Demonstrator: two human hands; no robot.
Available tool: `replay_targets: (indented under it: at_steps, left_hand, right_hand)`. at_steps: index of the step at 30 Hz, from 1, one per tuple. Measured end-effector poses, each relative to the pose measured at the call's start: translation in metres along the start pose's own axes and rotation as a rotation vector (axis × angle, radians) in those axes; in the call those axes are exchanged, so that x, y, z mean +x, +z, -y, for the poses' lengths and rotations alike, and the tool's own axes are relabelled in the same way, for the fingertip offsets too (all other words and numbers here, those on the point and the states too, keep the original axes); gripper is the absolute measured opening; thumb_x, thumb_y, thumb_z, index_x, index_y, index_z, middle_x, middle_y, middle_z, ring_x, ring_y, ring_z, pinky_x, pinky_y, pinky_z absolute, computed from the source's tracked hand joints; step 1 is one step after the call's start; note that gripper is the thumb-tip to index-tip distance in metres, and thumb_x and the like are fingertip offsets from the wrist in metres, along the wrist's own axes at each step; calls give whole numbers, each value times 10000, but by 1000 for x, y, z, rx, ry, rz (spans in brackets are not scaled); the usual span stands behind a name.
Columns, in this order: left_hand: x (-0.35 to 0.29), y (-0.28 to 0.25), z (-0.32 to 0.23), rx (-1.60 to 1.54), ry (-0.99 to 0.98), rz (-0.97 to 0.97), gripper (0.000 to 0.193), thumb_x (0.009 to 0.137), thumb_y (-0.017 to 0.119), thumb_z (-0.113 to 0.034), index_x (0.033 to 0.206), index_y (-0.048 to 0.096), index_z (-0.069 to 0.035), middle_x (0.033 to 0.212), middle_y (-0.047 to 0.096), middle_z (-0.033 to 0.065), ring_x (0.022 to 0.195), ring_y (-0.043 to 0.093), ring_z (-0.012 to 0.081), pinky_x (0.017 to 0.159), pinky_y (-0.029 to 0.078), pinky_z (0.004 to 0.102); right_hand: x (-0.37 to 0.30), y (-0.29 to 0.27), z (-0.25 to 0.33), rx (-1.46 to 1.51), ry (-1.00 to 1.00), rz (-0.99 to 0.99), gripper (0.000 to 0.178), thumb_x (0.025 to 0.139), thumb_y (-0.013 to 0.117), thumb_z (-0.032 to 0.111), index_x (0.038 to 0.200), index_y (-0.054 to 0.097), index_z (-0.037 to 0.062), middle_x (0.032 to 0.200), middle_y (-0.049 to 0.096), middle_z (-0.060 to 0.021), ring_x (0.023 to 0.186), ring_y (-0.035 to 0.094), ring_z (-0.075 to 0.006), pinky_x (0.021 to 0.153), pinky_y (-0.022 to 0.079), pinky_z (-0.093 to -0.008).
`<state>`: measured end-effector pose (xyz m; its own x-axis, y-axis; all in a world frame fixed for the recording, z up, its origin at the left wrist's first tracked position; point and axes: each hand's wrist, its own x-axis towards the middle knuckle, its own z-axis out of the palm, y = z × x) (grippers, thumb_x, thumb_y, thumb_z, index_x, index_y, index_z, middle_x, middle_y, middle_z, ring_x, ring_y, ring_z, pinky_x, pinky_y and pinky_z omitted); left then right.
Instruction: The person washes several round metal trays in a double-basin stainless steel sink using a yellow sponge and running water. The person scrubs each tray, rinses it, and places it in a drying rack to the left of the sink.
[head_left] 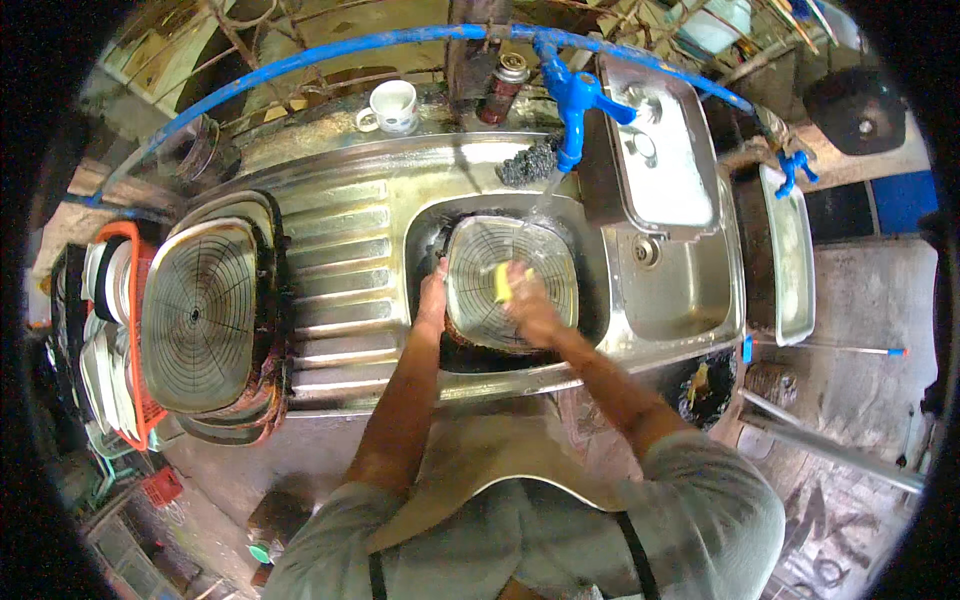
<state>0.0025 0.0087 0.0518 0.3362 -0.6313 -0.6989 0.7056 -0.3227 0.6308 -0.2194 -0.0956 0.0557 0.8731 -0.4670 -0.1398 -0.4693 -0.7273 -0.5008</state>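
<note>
A rounded-square metal pan (470,308) with dark concentric rings and spokes sits in the left sink basin (592,330). My left hand (433,297) grips the pan's left rim. In my right hand (533,310) is a yellow sponge (502,283), pressed onto the pan's upper face; the hand is slightly blurred. Water runs from the blue tap (575,110) into the basin, just beyond the pan. A stack of similar pans (200,320) stands at the left end of the ribbed drainboard (345,275). The underside of the pan I hold is hidden.
A dark scouring pad (527,166) lies behind the basin. Along the back ledge are a white mug (393,108) and a can (503,88). A deep metal container (665,150) of whitish liquid stands over the right basin (680,290). An orange rack (135,330) holds plates at far left.
</note>
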Motion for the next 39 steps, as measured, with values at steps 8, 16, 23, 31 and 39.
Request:
replay_targets:
  at_steps: [8,16,23,31,39]
  left_hand:
    - [40,21,16,-247,-56,270,606,942,611,-529,1229,639,4,1139,690,105,1009,653,264,927,497,408]
    - [-11,19,-18,-297,-155,169,573,975,572,-451,1280,590,34,1224,663,170,1067,656,308,969,501,438]
    - [2,12,-8,-189,-38,177,573,978,564,-456,1292,596,23,1243,662,153,1112,641,305,985,488,427]
    - [21,22,6,-251,-101,303,540,966,587,-468,1236,622,-2,1167,682,135,1055,650,276,970,490,414]
    - [15,11,6,-203,-91,86,544,973,580,-476,1243,628,-7,1158,684,133,1035,647,274,959,478,415]
  right_hand:
    - [103,37,12,-76,182,-521,322,872,620,225,1134,646,40,1118,673,-181,992,648,-348,814,504,-493]
    - [-95,-1,68,-411,476,-13,268,851,614,252,1045,698,86,1091,524,-133,1003,501,-349,856,359,-523]
    - [27,-70,-21,-440,607,41,454,924,497,302,1307,641,106,1612,238,-225,1519,104,-413,1215,64,-576]
    - [81,32,26,104,134,-350,512,993,448,301,1374,484,-40,1459,455,-274,1367,433,-392,1129,319,-534]
    - [-88,-1,49,-256,692,-26,853,1016,357,555,1462,281,-168,1544,200,-393,1481,161,-477,1209,83,-560]
